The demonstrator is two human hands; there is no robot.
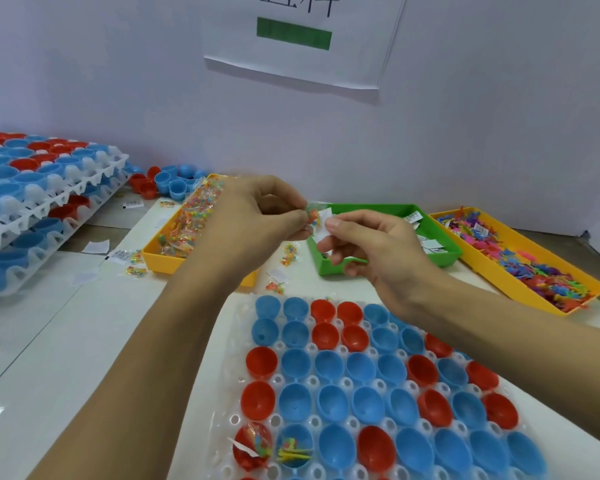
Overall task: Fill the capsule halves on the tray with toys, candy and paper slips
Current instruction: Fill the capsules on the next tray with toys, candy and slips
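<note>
Both hands are working together above the far edge of the tray point(238, 403), well clear of the capsule halves below them. The left hand point(257, 216) is pinching a small clear candy packet point(313, 216) between thumb and fingertips, its other fingers curled in. The right hand point(371, 244) is pinching a white paper slip point(323, 223) right against that packet, and seems to be holding another slip or two lower in its curled fingers — I cannot tell how many.

Most of the halves under the wrists are sitting bare. Only two, in the row nearest the person and far beneath the left forearm, are holding anything: a red half point(253, 446) with a packet and a slip, and the blue half point(294, 450) beside it with small toys.

The main risk is coming from the paired grip itself. Packet and slip are thin and light, and they are being passed or stacked fingertip to fingertip; if either pinch is loosening too early, the slip could flutter down onto the table, where stray slips and packets are already lying just beyond the left hand. Extra slips bunched in the right hand could also be dropping together, so one half gets two and another none.

A further hazard — the forearms are crossing low over the loose halves, and a sleeve-level brush could be tipping them out of their sockets.
</note>
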